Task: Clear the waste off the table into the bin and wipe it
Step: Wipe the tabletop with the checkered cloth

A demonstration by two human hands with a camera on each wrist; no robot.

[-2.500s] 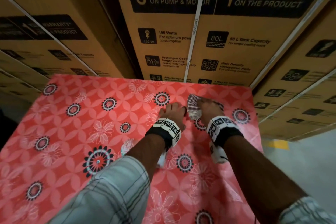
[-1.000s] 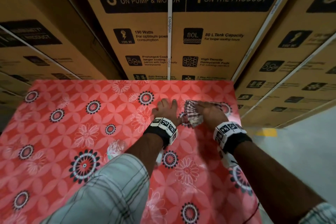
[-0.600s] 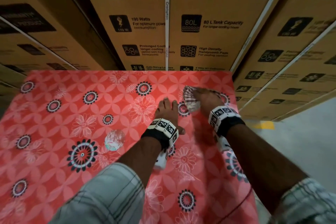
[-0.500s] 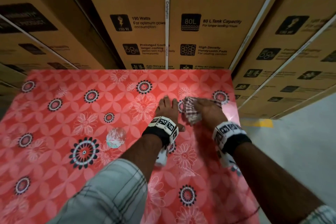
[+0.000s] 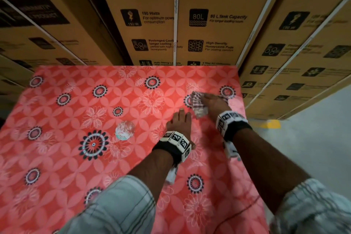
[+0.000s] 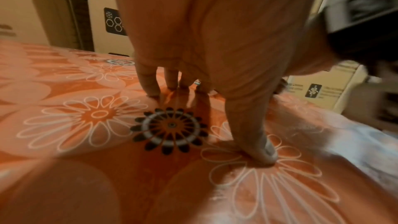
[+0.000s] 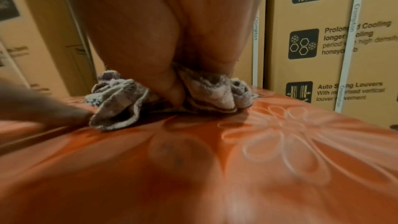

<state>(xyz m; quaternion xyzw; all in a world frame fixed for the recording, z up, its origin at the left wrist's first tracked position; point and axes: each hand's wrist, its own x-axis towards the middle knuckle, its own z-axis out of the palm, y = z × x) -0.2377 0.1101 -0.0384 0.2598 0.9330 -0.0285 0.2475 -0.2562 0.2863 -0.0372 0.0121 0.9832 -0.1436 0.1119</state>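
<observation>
The table (image 5: pixel 76 157) wears a red floral plastic cover. Near its far right corner my right hand (image 5: pixel 210 100) presses a bunched checked cloth (image 5: pixel 197 106) onto the cover. In the right wrist view the cloth (image 7: pixel 116 108) bulges out on both sides of my right hand (image 7: pixel 172 83), whose thumb digs into it. Just left of the cloth, my left hand (image 5: pixel 179 121) lies flat and holds nothing. The left wrist view shows this left hand (image 6: pixel 215 118) propped on its straight fingertips (image 6: pixel 150 89) and thumb on the cover (image 6: pixel 64 142).
A whitish round patch (image 5: pixel 124 130) shows on the cover left of my left hand. Stacked cardboard boxes (image 5: pixel 190 24) stand right behind the table and along its right (image 5: pixel 294 62). Grey floor (image 5: pixel 313 148) with a yellow mark (image 5: pixel 269 124) lies past the right edge.
My right hand has rubbed the cloth back and forth over the far right corner. The left hand has stayed flat beside it, sliding slightly toward me.
</observation>
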